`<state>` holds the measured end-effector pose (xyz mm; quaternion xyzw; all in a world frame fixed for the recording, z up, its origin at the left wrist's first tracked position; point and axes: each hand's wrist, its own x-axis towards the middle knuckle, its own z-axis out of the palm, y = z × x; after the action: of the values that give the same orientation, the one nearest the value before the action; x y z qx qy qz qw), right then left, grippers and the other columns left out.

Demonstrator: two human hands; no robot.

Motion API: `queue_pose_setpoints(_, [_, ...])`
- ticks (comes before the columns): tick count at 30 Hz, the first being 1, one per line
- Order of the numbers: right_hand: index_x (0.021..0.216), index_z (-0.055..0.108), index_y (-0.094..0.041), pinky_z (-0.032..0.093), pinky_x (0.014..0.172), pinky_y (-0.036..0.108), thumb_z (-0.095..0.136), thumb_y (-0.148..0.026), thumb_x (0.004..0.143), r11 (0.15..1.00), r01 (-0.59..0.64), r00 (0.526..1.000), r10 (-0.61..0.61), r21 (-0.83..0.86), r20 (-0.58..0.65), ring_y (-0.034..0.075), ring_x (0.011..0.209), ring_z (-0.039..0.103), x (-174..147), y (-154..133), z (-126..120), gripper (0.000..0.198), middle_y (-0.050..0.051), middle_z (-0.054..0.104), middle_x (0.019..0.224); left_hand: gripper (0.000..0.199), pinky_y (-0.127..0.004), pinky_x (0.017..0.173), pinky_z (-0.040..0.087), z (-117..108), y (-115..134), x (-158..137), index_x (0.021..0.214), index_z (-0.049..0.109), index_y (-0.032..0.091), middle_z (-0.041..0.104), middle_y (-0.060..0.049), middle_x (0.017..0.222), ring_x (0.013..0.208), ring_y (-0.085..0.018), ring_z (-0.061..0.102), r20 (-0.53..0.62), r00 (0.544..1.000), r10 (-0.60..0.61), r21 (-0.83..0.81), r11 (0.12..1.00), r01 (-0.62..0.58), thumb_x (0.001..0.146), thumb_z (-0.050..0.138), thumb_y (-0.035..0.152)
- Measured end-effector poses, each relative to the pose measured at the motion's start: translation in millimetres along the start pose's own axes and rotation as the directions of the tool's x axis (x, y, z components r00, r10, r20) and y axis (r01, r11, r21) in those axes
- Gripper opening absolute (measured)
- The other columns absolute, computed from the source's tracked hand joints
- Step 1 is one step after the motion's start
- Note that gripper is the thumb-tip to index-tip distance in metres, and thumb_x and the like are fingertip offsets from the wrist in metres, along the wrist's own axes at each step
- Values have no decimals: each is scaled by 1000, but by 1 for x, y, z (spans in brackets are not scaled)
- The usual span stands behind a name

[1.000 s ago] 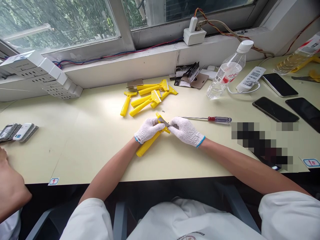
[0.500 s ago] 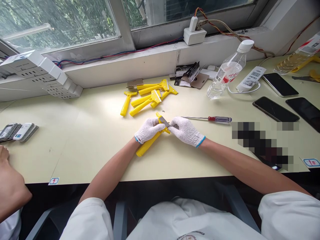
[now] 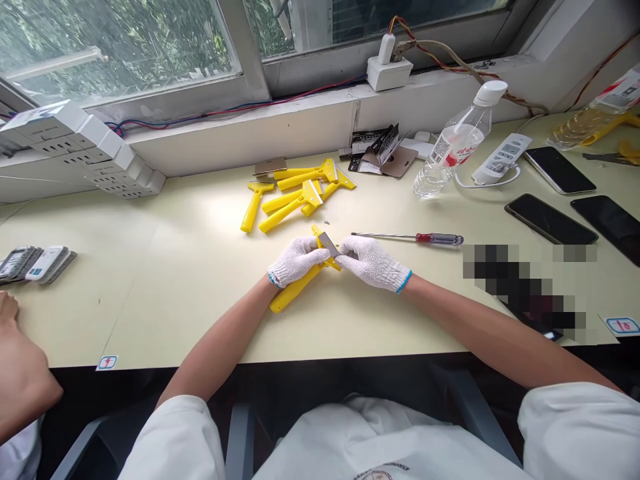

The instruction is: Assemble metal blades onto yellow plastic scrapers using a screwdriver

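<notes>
Over on the far left, some white boxes are stacked up by the sill, a few thin grey-and-white items are bunched on the pale tabletop, and a co-worker's bare hand is cut off by the edge of the view. Next along, a bunch of other yellow scrapers is heaped toward the back. In front of those, one scraper is held slantwise, clasped near its head in the grip of the gloved left hand. Its grey blade is set along the head, with the near end pinched in the grip of the right hand, gloved too. Some tiny bits of metal can be spotted just beyond. A screwdriver is laid behind the right hand, shaft pointed left. Further right, a clear bottle is parked, then a white power strip and some phones.
</notes>
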<state>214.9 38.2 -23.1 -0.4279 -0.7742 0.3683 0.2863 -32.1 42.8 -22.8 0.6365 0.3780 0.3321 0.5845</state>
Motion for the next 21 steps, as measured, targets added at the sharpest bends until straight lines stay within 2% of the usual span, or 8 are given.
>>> queue_pose_setpoints(7, [76, 60, -17, 30, 66, 30, 66, -34, 100, 1000, 21, 1000, -21, -23, 22, 12, 67, 47, 0, -2, -1, 30, 1, 56, 73, 45, -29, 77, 57, -2, -2, -1, 103, 85, 16, 82, -9, 94, 79, -19, 71, 9, 1000, -7, 9, 1000, 7, 95, 83, 59])
queue_pose_setpoints(14, [86, 67, -17, 35, 71, 31, 59, -26, 100, 997, 75, 989, -78, 28, 123, 15, 73, 55, -2, -2, -2, 19, 3, 66, 81, 41, -28, 74, 55, 3, 8, -3, 99, 82, 15, 77, -5, 87, 74, -16, 65, 69, 996, -55, 31, 998, 53, 96, 81, 55])
queue_pose_setpoints(17, [86, 66, -16, 36, 73, 31, 58, -25, 98, 997, 78, 987, -80, 19, 141, 16, 76, 56, -1, 0, -2, 17, 3, 67, 83, 35, -28, 76, 56, 7, 7, -1, 102, 80, 15, 79, -5, 91, 78, -16, 68, 25, 999, -34, 4, 999, 34, 95, 81, 49])
queue_pose_setpoints(21, [85, 64, -16, 35, 76, 31, 59, -24, 98, 990, 135, 974, -125, -39, 189, 16, 80, 57, 1, 2, -1, 16, 4, 69, 87, 24, -28, 83, 58, 9, 2, 1, 96, 77, 16, 80, -5, 95, 85, -18, 73, -48, 999, 9, -40, 999, -11, 96, 80, 39])
